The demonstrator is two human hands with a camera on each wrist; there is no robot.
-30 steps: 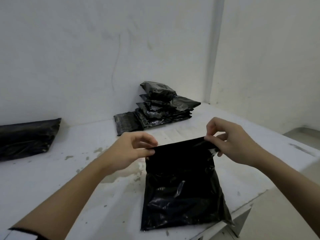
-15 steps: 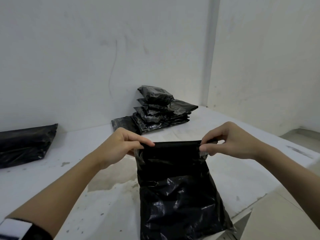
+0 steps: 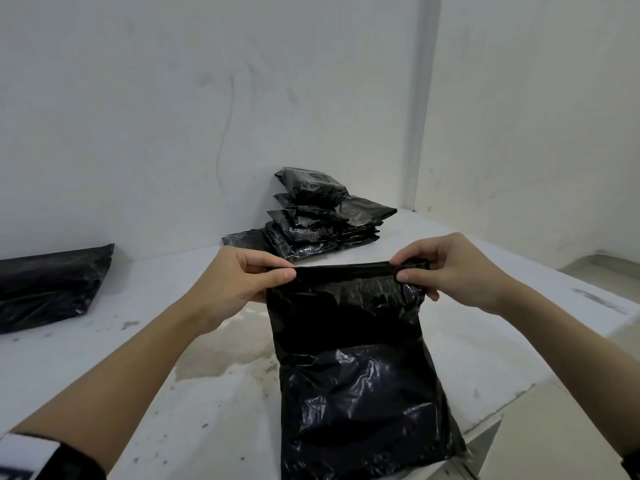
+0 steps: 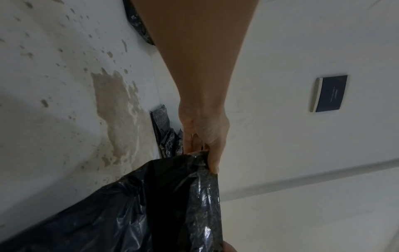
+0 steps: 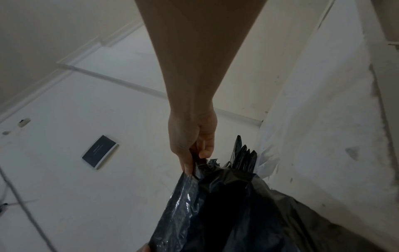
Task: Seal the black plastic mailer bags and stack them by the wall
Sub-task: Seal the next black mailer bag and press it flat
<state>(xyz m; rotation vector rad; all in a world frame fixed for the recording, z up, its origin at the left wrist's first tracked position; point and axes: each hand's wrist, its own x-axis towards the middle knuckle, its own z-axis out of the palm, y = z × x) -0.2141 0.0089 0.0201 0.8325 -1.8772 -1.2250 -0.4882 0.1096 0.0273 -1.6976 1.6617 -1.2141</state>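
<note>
While its lower end rests on the white table [image 3: 104, 341], the bag [image 3: 360, 368] is held up by its folded top edge. Left hand [image 3: 235, 282] and right hand [image 3: 450, 268] each pinch one corner. Behind, a stack [image 3: 322, 216] of bags sits against the wall [image 3: 173, 116].

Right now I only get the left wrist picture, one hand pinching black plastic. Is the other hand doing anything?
Observer: Yes. The right hand pinches the mailer bag's other top corner.
Visitor: Is the bag hanging in the air?
Observer: No. Its lower part rests on the white table, close to the front edge.
Visitor: Where do the finished ones go?
Observer: A stack of bags, piled several high, sits against the wall near the room's corner.
</note>
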